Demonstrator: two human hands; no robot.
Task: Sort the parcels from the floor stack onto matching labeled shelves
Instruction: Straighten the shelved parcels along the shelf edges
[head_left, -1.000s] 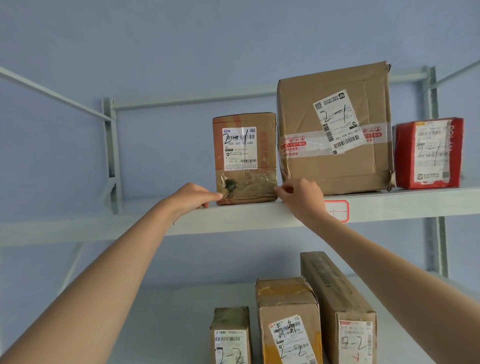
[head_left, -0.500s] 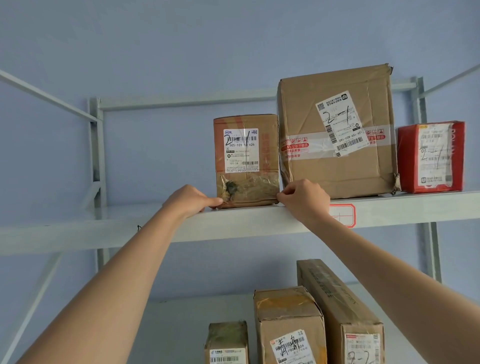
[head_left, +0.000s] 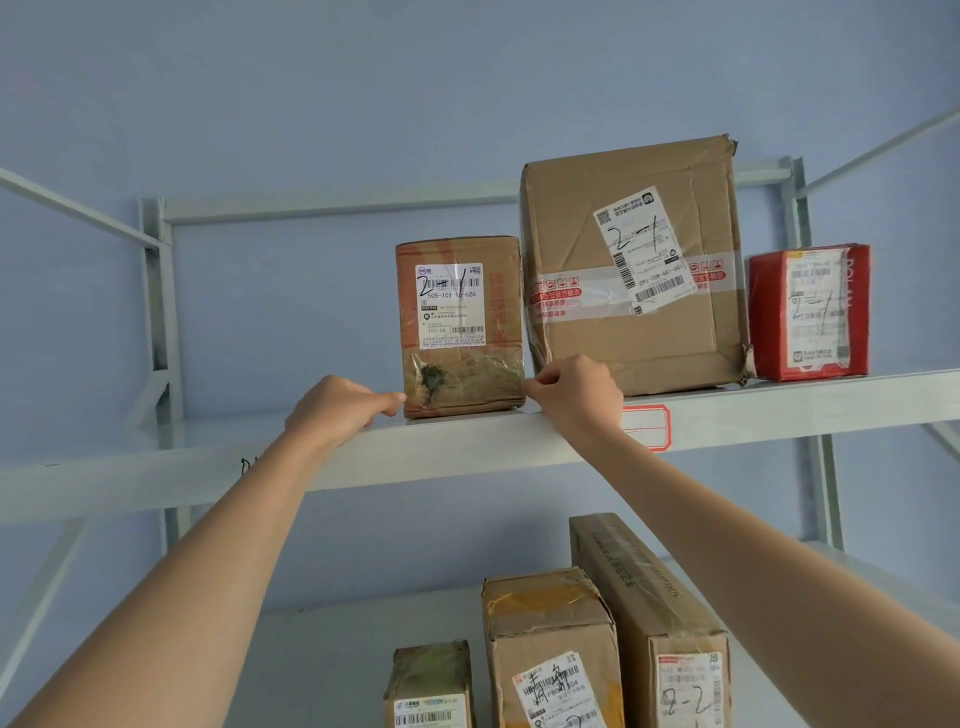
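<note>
A small upright brown cardboard parcel (head_left: 461, 327), hand-marked "2-1", stands on the pale metal upper shelf (head_left: 208, 452) beside a larger brown taped box (head_left: 631, 265) and a red box (head_left: 810, 312). The left hand (head_left: 337, 410) touches its lower left corner with curled fingers; the right hand (head_left: 576, 395) pinches its lower right corner. More labelled cardboard parcels (head_left: 550, 649) stand on the lower shelf.

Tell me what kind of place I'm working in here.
Probably a parcel sorting or storage room: pale metal shelving against a plain blue wall, taped cardboard parcels such as the large box with shipping labels hand-marked 2-1, and a red-bordered shelf tag.
</note>
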